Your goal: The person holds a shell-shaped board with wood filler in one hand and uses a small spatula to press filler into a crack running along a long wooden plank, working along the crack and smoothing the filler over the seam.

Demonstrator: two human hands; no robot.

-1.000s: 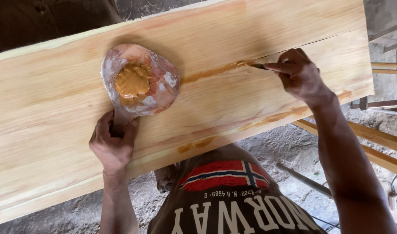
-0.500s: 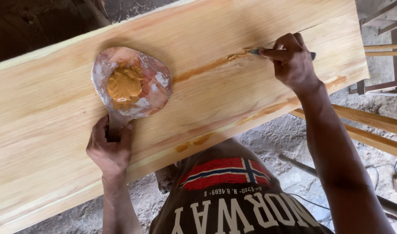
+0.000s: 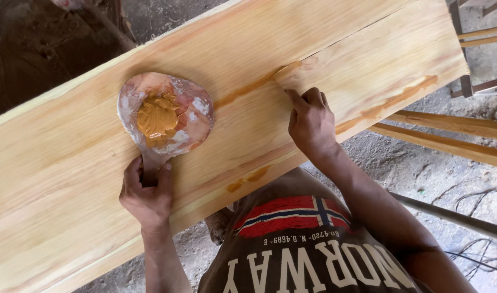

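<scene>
A wide pale wooden board point(image 3: 85, 179) runs across the frame from the lower left to the upper right; a round paddle point(image 3: 164, 116) smeared with white and pink lies flat on it left of centre, carrying a lump of orange-brown putty point(image 3: 157, 116) in its middle; the left hand point(image 3: 147, 192), at the lower left of centre, has its fingers point(image 3: 132, 173) curled closed around the paddle's short handle, thumb on one side and the rest on the other; the right hand point(image 3: 312, 125), just right of centre, rests on the board with its fingers point(image 3: 297, 100) bent together and the tips pressed at the seam point(image 3: 335, 46) where a crack line meets a streak of putty point(image 3: 248, 89); whether anything is pinched under those fingertips cannot be told; more orange smears point(image 3: 392, 100) mark the board's near edge toward the right, and a small one point(image 3: 248, 179) sits near the lower edge at centre; below the board shows the person's dark shirt point(image 3: 308, 255) with a flag patch; at the right edge lie wooden slats point(image 3: 449, 135) over a grey dusty floor point(image 3: 422, 173)
</scene>
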